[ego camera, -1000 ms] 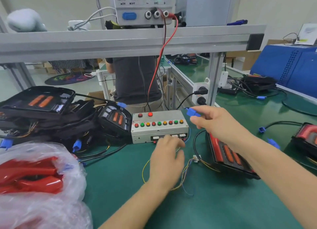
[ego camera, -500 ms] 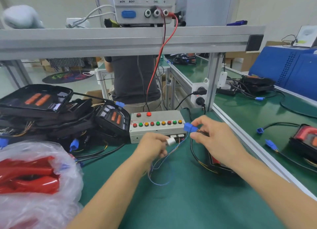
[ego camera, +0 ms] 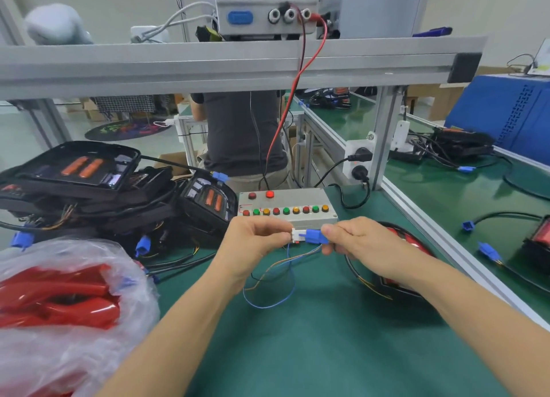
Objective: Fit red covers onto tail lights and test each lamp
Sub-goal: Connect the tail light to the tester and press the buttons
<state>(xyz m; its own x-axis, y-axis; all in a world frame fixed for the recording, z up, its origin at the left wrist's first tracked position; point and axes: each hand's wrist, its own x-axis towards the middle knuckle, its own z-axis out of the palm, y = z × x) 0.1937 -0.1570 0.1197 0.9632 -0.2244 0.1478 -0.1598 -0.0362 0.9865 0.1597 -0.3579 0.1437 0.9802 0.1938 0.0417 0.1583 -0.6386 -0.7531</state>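
left hand pinches white connector | right hand pinches blue plug | connectors touching, before test box

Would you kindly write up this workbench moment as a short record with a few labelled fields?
left hand: left hand pinches the white plug
right hand: right hand pinches the blue plug
plugs: end to end, touching, above the green mat
test box: test box behind the hands, one top red lamp lit
tail light: tail light with red cover, under the right forearm
left of mat: bag of red covers; heap of black tail lights
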